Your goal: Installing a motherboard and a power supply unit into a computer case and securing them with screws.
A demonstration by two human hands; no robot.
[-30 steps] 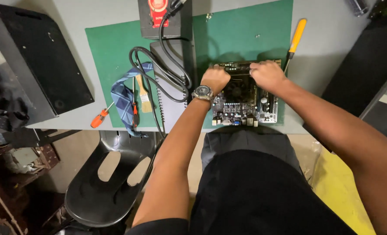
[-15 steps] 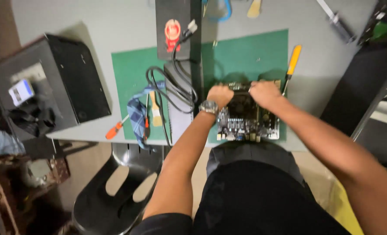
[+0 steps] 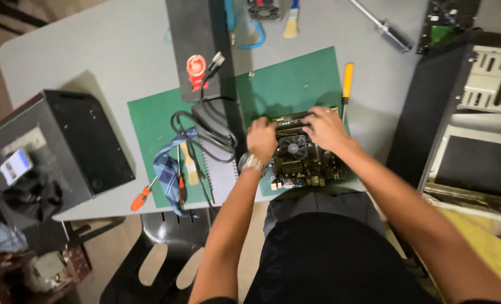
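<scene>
A computer motherboard with a round black cooler fan lies on a green cutting mat at the table's near edge. My left hand, a watch on its wrist, presses on the board's far left corner. My right hand rests on the board's far edge, fingers curled over a long dark strip there. Both hands touch the board; whether they grip anything small is hidden by the fingers.
A yellow-handled screwdriver lies right of the hands. Black cables, a notebook, a blue checked cloth, an orange screwdriver and a brush lie left. A black box stands far left, an open computer case right, a stool below.
The camera view has shifted and pulled back, showing more of the table. Both hands stay on the motherboard's far edge, with hardly any movement.
</scene>
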